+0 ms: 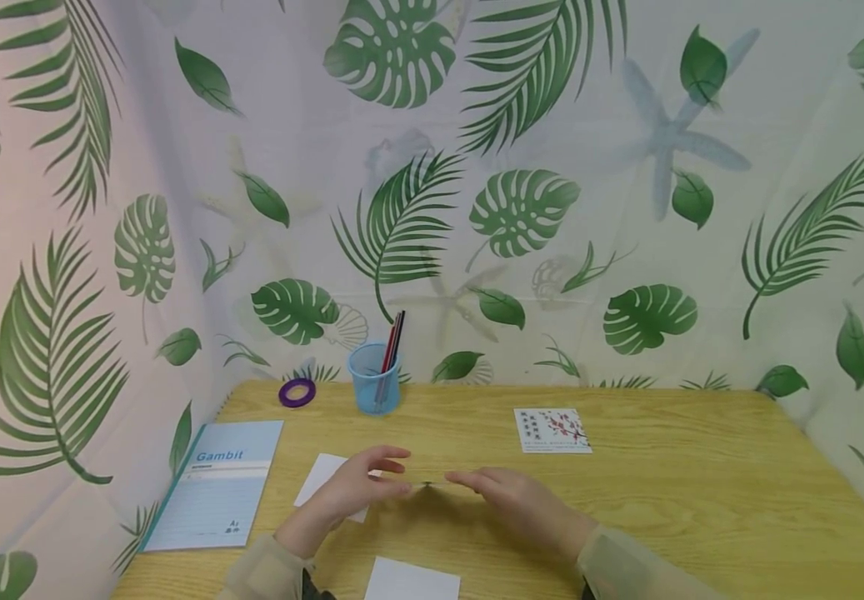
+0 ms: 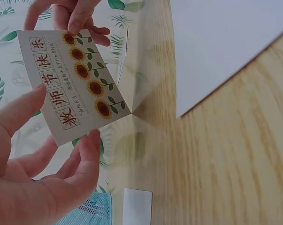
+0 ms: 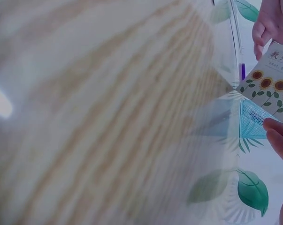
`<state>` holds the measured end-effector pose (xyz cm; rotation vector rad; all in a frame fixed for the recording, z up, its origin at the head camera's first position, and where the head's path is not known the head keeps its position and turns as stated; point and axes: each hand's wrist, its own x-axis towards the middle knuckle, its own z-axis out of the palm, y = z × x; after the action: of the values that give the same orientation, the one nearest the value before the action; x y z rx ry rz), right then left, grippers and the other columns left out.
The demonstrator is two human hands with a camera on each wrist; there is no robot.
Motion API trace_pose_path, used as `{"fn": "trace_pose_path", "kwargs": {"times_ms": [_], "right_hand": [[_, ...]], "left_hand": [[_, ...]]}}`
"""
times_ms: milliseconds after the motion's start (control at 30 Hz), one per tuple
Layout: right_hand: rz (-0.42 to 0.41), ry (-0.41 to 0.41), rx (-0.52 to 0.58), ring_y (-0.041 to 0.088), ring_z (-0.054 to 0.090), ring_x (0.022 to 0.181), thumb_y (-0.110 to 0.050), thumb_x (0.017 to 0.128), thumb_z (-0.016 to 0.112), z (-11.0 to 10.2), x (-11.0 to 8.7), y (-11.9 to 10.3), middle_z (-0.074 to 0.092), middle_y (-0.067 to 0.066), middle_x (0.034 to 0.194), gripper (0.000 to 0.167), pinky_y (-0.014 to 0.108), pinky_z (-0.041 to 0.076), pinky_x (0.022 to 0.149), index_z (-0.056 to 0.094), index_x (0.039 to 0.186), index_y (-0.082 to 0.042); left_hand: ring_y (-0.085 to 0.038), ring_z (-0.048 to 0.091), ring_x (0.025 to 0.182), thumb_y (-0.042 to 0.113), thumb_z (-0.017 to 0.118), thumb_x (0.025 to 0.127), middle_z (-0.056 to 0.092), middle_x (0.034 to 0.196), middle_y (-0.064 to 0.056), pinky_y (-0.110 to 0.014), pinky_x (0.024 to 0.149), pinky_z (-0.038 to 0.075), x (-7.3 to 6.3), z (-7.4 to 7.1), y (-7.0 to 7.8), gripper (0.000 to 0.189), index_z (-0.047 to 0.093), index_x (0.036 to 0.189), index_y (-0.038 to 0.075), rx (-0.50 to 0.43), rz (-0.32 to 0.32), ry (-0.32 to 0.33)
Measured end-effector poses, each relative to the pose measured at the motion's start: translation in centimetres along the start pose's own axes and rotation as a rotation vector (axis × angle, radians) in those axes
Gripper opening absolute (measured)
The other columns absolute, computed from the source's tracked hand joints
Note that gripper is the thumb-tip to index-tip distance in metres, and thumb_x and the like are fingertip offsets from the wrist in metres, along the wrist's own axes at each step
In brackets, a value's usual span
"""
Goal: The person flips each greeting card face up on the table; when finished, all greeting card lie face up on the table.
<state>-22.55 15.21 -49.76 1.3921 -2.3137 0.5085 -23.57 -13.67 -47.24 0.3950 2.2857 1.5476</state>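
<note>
Between both hands is a card [image 2: 80, 84] printed with a row of sunflowers and red Chinese characters. From the head view the card [image 1: 435, 483] appears almost edge-on, just above the table. My left hand [image 1: 360, 483] holds one end, its fingers and thumb at the card's edges in the left wrist view. The opposite end is pinched by my right hand [image 1: 521, 504], whose thumb lies on the printed face. One card corner comes down at or near the tabletop; contact is unclear. A white card [image 1: 319, 477] lies partly hidden under the left hand.
Another white card [image 1: 411, 581] lies at the front edge of view. A notebook [image 1: 214, 483] is at left, a purple tape roll [image 1: 297, 402] and blue mesh pen cup [image 1: 374, 390] at the back. A blossom-printed card [image 1: 554, 431] lies back right on the wooden table [image 1: 701, 500].
</note>
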Motion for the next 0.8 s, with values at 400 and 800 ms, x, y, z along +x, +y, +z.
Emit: {"fn": "trace_pose_path", "kwargs": {"times_ms": [400, 800], "right_hand": [[0.129, 0.172, 0.223, 0.014, 0.071, 0.083, 0.016, 0.086, 0.063, 0.6, -0.02, 0.14, 0.071, 0.014, 0.113, 0.067, 0.013, 0.056, 0.077, 0.045, 0.146, -0.007], [0.524, 0.186, 0.546, 0.019, 0.07, 0.071, 0.008, 0.096, 0.054, 0.21, 0.41, -0.49, 0.071, 0.014, 0.093, 0.065, 0.027, 0.06, 0.063, 0.036, 0.151, -0.021]], "left_hand": [[-0.028, 0.071, 0.096, 0.006, 0.066, 0.093, 0.067, 0.113, -0.023, -0.04, 0.087, 0.06, 0.08, -0.16, -0.06, 0.043, 0.053, 0.131, -0.009, -0.179, 0.036, 0.131], [-0.014, 0.07, 0.083, 0.001, 0.065, 0.092, 0.069, 0.094, -0.01, -0.031, 0.08, 0.061, 0.6, 0.48, 0.61, 0.021, 0.064, 0.11, -0.011, -0.324, -0.013, 0.3]]}}
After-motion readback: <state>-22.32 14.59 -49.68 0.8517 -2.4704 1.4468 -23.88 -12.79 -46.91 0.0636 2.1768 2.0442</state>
